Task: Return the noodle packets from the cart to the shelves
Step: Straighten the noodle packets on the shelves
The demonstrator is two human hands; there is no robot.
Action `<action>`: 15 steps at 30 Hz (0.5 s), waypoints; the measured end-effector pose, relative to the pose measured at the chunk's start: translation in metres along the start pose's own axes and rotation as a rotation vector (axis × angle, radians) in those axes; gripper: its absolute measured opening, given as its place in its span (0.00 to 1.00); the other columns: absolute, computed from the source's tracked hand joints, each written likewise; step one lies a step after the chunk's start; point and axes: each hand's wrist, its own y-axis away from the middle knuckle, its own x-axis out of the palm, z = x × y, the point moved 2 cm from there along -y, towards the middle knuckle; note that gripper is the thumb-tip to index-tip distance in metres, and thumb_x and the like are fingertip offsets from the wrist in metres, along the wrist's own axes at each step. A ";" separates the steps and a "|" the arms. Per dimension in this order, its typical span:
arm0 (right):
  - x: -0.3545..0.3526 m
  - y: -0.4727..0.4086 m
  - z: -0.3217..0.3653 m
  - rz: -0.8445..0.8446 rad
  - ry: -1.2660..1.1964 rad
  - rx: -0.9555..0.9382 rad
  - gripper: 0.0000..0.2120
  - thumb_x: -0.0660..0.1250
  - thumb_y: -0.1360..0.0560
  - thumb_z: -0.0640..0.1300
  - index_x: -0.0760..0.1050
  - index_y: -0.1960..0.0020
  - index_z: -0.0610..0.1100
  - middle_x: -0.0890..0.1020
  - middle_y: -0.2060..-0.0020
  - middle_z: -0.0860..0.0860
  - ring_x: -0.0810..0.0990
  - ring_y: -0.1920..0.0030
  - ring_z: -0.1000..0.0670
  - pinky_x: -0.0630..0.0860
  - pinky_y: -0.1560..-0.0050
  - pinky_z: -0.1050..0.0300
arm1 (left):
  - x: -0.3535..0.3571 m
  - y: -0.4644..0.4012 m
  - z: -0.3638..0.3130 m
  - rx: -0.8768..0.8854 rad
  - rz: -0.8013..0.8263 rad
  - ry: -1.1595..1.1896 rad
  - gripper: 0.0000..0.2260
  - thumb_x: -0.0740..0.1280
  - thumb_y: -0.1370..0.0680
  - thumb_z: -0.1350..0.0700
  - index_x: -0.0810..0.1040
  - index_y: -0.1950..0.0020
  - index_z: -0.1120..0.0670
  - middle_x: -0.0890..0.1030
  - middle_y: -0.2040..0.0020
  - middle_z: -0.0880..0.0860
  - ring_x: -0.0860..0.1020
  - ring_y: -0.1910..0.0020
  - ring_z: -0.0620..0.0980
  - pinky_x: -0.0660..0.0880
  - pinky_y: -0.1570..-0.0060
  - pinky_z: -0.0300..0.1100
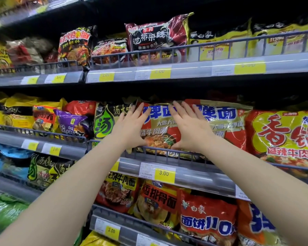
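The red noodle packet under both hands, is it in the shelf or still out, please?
In: the red noodle packet stands behind the wire rail, left hand and right hand flat on it.

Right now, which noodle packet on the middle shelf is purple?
The small purple packet, left of the green-and-black packet and both hands; its neighbours are yellow, red or green.

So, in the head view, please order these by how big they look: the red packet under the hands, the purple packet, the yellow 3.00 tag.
1. red packet, though nearness to the camera may inflate it
2. purple packet
3. 3.00 tag
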 end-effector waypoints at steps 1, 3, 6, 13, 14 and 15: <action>0.003 -0.002 0.000 0.009 0.008 -0.001 0.59 0.72 0.36 0.65 0.36 0.23 0.46 0.42 0.22 0.47 0.41 0.23 0.45 0.40 0.25 0.45 | 0.001 -0.004 0.001 0.010 0.017 -0.051 0.51 0.70 0.33 0.37 0.39 0.24 0.49 0.39 0.23 0.52 0.42 0.24 0.55 0.47 0.28 0.55; 0.008 -0.005 -0.001 0.031 0.024 0.011 0.59 0.72 0.35 0.63 0.34 0.24 0.47 0.41 0.23 0.46 0.41 0.23 0.44 0.38 0.26 0.45 | 0.006 -0.011 0.001 0.024 0.029 -0.137 0.53 0.71 0.34 0.37 0.36 0.24 0.50 0.38 0.23 0.52 0.39 0.24 0.55 0.44 0.28 0.57; 0.011 -0.007 -0.003 0.069 0.042 0.051 0.58 0.72 0.34 0.62 0.34 0.24 0.47 0.43 0.22 0.45 0.44 0.23 0.43 0.39 0.26 0.44 | 0.012 -0.017 0.000 0.023 0.009 -0.188 0.54 0.70 0.34 0.36 0.34 0.25 0.51 0.37 0.23 0.52 0.39 0.25 0.55 0.43 0.28 0.57; 0.014 -0.014 0.012 0.070 0.102 0.093 0.54 0.72 0.30 0.51 0.33 0.24 0.49 0.45 0.23 0.41 0.46 0.23 0.39 0.42 0.26 0.42 | 0.013 -0.014 -0.001 0.066 -0.044 -0.164 0.52 0.70 0.33 0.37 0.37 0.24 0.51 0.39 0.23 0.53 0.40 0.24 0.55 0.43 0.27 0.58; 0.013 -0.014 0.012 0.070 0.090 0.093 0.53 0.72 0.30 0.51 0.33 0.24 0.49 0.44 0.23 0.41 0.45 0.23 0.39 0.42 0.26 0.42 | 0.012 -0.012 0.000 0.085 -0.063 -0.085 0.51 0.70 0.32 0.38 0.40 0.24 0.52 0.41 0.22 0.53 0.40 0.24 0.55 0.44 0.27 0.57; 0.012 -0.013 0.012 0.075 0.063 0.095 0.53 0.71 0.30 0.51 0.33 0.24 0.49 0.44 0.23 0.41 0.45 0.23 0.40 0.42 0.26 0.42 | 0.011 -0.009 0.002 0.095 -0.098 0.036 0.48 0.70 0.31 0.39 0.43 0.23 0.52 0.43 0.22 0.53 0.42 0.24 0.55 0.44 0.27 0.57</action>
